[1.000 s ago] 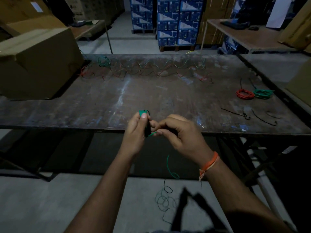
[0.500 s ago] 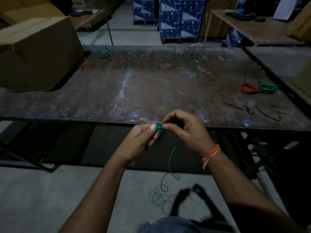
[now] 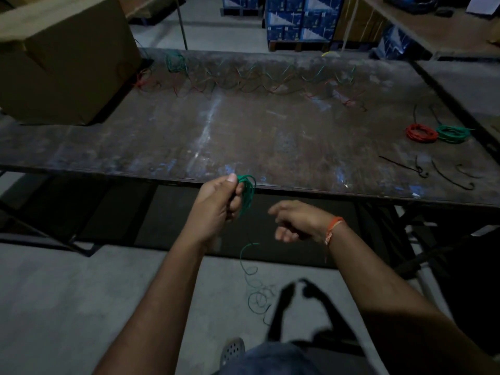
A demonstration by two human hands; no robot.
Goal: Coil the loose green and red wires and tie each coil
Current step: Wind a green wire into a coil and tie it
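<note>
**Winding the green wire: keep the coil pinched while the free hand fetches slack**

The landmark is the near edge of the worktable [image 3: 324, 189]. Below that edge, on the floor, the uncoiled tail of the green wire [image 3: 254, 296] lies in loose curls and rises toward the hands. To do this step well, I judge the tail should be drawn up a short length at a time and each new turn laid flat against the ones already held, so the loops stay the same size and do not spring apart.

Just below the edge, the right hand [image 3: 296, 223] is blurred, its fingers loosely spread, and it appears to hold nothing; it sits apart from the wire. Right at the edge, the left hand [image 3: 219, 201] has its fingers curled, thumb pressing on a partly wound green coil [image 3: 247, 192].

Beyond the edge, toward the right end, black ties [image 3: 422, 171] lie loose, and past them a finished red coil [image 3: 420, 133] touches a finished green coil [image 3: 453, 133]. Farthest back, tangled green and red wires [image 3: 257, 79] stretch along the far side, beside a cardboard box [image 3: 67, 58].
</note>
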